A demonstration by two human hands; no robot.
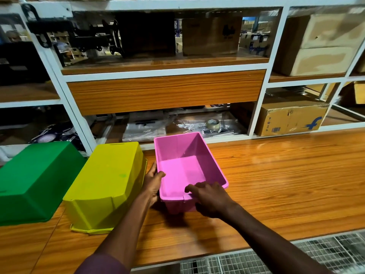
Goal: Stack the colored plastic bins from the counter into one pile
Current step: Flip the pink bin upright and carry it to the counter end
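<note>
A pink bin (183, 171) stands upright on the wooden counter (286, 184), its mouth facing up and nothing inside it. My left hand (153, 182) grips its left rim, thumb hooked over the edge. My right hand (209, 198) holds the near rim, fingers curled over it into the bin. To the left a yellow bin (106, 184) lies upside down on the counter, close to my left hand. Further left a green bin (33, 182) also lies upside down.
A white-framed shelf unit (166, 73) rises behind the counter, holding cardboard boxes (290, 119), plastic sheets and a tape roll (213, 123). A wire mesh (296, 256) runs below the counter's front edge. Bare counter stretches to the right of the pink bin.
</note>
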